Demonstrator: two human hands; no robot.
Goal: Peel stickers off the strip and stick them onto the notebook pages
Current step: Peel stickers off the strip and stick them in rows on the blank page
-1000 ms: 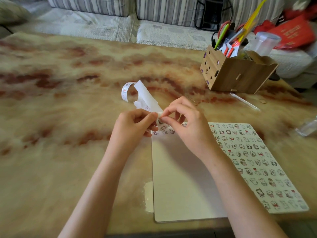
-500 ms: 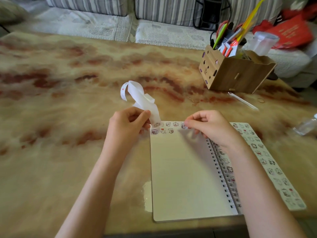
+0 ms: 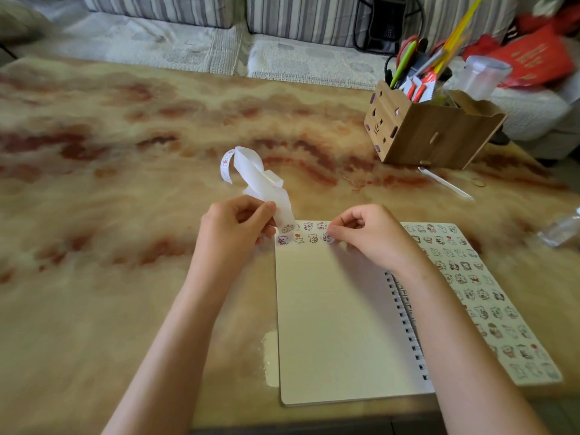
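Note:
An open spiral notebook (image 3: 339,315) lies on the table in front of me. Its left page is blank except for two short rows of small stickers (image 3: 306,233) along the top edge; the right page is covered with stickers. My left hand (image 3: 235,227) pinches a curled white sticker strip (image 3: 260,186) just past the page's top left corner. My right hand (image 3: 370,237) rests on the top of the left page, its curled fingertips pressing a sticker (image 3: 327,237) at the end of the second row.
A wooden desk organiser (image 3: 430,133) full of pens and scissors stands at the back right. A thin white stick (image 3: 445,183) lies in front of it. A clear plastic item (image 3: 561,229) sits at the right edge. A striped sofa runs behind the table.
My right hand left the strip, moved right and down, and now presses on the page top. The left hand keeps the strip, lowered slightly.

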